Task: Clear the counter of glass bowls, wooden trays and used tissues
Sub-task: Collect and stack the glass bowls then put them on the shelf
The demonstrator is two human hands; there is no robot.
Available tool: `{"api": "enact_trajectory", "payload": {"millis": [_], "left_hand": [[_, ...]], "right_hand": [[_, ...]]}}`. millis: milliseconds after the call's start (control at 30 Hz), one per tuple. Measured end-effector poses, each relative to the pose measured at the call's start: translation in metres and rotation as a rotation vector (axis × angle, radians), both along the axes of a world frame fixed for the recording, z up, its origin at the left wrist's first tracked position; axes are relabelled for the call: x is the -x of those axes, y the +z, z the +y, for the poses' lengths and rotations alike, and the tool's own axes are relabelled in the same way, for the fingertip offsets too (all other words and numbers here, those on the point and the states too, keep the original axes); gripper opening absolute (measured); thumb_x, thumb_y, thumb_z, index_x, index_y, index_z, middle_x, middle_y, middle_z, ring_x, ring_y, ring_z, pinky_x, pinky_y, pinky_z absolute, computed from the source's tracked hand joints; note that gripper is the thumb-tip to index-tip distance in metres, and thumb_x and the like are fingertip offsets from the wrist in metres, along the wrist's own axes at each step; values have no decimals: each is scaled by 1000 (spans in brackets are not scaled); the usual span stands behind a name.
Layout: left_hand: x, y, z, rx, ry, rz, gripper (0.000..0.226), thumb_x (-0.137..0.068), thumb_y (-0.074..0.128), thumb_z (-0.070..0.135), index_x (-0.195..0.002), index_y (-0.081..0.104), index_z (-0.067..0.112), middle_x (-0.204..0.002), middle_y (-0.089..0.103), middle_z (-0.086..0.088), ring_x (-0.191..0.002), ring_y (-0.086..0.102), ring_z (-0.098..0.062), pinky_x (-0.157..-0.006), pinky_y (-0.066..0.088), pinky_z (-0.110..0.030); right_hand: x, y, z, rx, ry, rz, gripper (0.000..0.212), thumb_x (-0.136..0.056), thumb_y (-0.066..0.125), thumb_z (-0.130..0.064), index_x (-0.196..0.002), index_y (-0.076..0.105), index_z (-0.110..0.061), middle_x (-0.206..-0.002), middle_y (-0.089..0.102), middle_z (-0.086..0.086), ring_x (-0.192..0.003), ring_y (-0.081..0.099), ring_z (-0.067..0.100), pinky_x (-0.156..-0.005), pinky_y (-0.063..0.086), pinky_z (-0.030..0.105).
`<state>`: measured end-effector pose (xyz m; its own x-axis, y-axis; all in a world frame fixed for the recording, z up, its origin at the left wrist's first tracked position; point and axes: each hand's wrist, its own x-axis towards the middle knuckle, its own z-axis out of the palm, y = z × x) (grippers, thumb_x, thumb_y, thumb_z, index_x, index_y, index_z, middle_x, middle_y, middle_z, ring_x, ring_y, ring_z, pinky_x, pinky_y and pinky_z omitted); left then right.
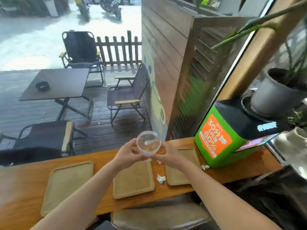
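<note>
The glass bowl (148, 143) was held lifted above the counter (20, 180), its open mouth tipped toward the camera and a whitish smear visible inside. It was gripped from both sides: the left hand (127, 152) was curled round its left wall and the right hand (163, 154) round its right wall and base, fingers closed on the glass. Directly below the hands lay the middle wooden tray (132, 180), its long axis running away from the person. A second tray (179, 170) was placed just to the right and a third tray (66, 185) well to the left. A used tissue (160, 178) lay between the middle and right trays, nearer the right hand; another crumpled tissue (205, 167) was seen against the green box (221, 136). The bowl was judged ready to be carried off, with trays and tissues not yet cleared.
</note>
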<state>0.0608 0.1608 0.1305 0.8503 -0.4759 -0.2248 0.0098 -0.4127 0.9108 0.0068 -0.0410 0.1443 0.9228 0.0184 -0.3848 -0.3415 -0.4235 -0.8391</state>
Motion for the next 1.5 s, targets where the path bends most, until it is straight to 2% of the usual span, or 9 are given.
{"api": "enact_trajectory", "payload": {"millis": [167, 267, 367, 533, 667, 800, 1000, 1233, 1500], "left_hand": [[8, 33, -51, 75, -296, -46, 70, -60, 90, 44, -123, 63, 28, -108, 71, -3, -96, 69, -26, -86, 58, -51], [31, 40, -88, 124, -395, -53, 64, -63, 89, 30, -121, 63, 25, -109, 71, -9, -99, 67, -33, -90, 54, -56], [74, 51, -119, 162, -479, -57, 56, -64, 88, 20, -113, 63, 34, -104, 70, -5, -94, 66, -27, -92, 53, -55], [136, 68, -173, 147, -607, -88, 67, -52, 86, 42, -113, 67, 23, -107, 71, -10, -95, 68, -26, -88, 56, -40], [187, 66, -222, 113, -677, -80, 50, -67, 91, 15, -109, 67, 26, -105, 69, -7, -72, 67, 3, -68, 54, -16], [252, 67, -290, 92, -745, -100, 46, -64, 90, 18, -102, 68, 29, -98, 71, 2, -83, 71, -10, -78, 57, -35], [379, 64, -403, 124, -874, -121, 51, -67, 85, 23, -114, 66, 25, -99, 72, 0, -87, 71, -19, -78, 58, -42], [420, 57, -463, 122, -836, -32, 55, -70, 85, 28, -119, 59, 26, -105, 68, 1, -89, 72, -17, -81, 61, -44], [390, 33, -578, 91, -800, 0, 57, -69, 87, 29, -118, 58, 33, -109, 64, 2, -90, 71, -18, -78, 61, -38]], "right_hand": [[68, 40, -35, -33, -296, -97, 53, -69, 85, -44, -114, 60, -33, -112, 70, -8, -94, 69, 7, -61, 57, 22], [114, 49, -51, -59, -464, -147, 52, -77, 84, -28, -123, 60, -24, -109, 69, -6, -86, 67, 2, -53, 52, 18], [166, 60, -62, -43, -631, -170, 52, -79, 82, -22, -125, 58, -22, -114, 66, 2, -93, 66, 12, -66, 57, 32], [247, 70, -94, -21, -769, -215, 52, -79, 82, -30, -124, 57, -24, -119, 65, 4, -92, 67, 17, -67, 58, 31], [311, 69, -127, -30, -855, -218, 54, -81, 79, -34, -129, 56, -26, -119, 62, -4, -97, 68, 15, -69, 60, 29], [384, 70, -174, 15, -926, -227, 54, -81, 77, -36, -130, 56, -26, -122, 61, -8, -98, 67, 12, -69, 62, 30], [514, 67, -264, 62, -1092, -242, 54, -79, 76, -39, -128, 57, -28, -118, 64, -8, -93, 69, 15, -70, 63, 34], [552, 59, -328, -5, -1132, -271, 48, -78, 75, -40, -123, 59, -32, -119, 65, -7, -98, 70, 15, -77, 63, 38], [518, 30, -445, -80, -1131, -248, 49, -80, 75, -37, -125, 56, -30, -120, 64, -4, -100, 69, 15, -82, 62, 38]]}}
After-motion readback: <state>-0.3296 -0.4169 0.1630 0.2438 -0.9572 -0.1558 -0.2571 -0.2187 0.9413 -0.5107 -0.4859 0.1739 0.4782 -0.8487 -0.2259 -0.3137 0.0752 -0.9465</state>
